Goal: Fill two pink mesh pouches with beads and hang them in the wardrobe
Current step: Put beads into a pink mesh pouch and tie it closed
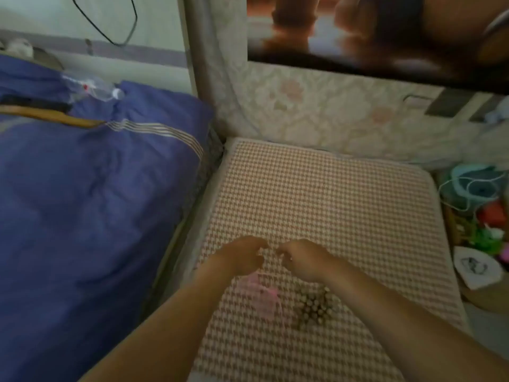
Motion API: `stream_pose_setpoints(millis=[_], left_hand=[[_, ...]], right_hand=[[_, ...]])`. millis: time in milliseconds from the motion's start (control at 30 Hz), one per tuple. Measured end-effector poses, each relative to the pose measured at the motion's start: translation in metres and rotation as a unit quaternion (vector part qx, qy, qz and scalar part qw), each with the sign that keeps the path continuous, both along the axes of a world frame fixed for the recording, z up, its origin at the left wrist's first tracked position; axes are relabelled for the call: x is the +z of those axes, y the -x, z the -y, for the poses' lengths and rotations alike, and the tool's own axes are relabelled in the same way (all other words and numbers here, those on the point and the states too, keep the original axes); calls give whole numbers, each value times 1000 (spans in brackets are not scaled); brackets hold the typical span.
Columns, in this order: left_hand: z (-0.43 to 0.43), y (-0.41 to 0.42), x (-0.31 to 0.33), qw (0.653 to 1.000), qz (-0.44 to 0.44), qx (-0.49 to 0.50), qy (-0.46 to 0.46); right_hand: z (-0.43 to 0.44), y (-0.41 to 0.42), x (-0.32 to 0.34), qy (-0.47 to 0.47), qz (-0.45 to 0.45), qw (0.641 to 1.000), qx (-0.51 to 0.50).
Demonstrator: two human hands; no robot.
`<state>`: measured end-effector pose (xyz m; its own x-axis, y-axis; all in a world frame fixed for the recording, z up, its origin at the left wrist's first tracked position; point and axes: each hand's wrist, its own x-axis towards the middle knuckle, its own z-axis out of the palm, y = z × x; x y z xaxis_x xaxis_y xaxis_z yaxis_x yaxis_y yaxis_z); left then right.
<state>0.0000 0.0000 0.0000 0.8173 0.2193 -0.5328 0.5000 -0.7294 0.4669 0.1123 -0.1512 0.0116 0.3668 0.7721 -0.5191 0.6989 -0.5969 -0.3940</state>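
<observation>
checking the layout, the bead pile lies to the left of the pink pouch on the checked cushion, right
Not quite: the head view shows the bead pile to the right of the pink pouch, both on the checked cushion.

Houndstooth cushion (330, 194) beside blue quilt (91, 188)

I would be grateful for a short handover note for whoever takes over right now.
Left hand and right hand: fingers curled, tips nearly meeting above the cushion; whether they pinch anything is too blurred to tell.
One pink pouch lies on the cushion by the left wrist; beads lie in a loose pile right of it.
Done: no pouch visibly filled or hung.
Left: fill both pouches, hang them.
</observation>
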Motion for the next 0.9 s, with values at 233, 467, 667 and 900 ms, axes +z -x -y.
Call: stream_pose_setpoints(millis=[233,467,667,900], left_hand=[[8,-2,-113,995,3,-91,-38],[1,13,-169,982,124,-128,-63],[7,25,-170,965,208,-117,-106],[38,61,-139,949,270,-74,-146]], right_hand=[[-1,7,-106,22,-17,999,27],[8,15,-158,-29,6,998,48],[16,21,-163,-104,24,994,13],[49,60,-131,-257,44,963,-72]])
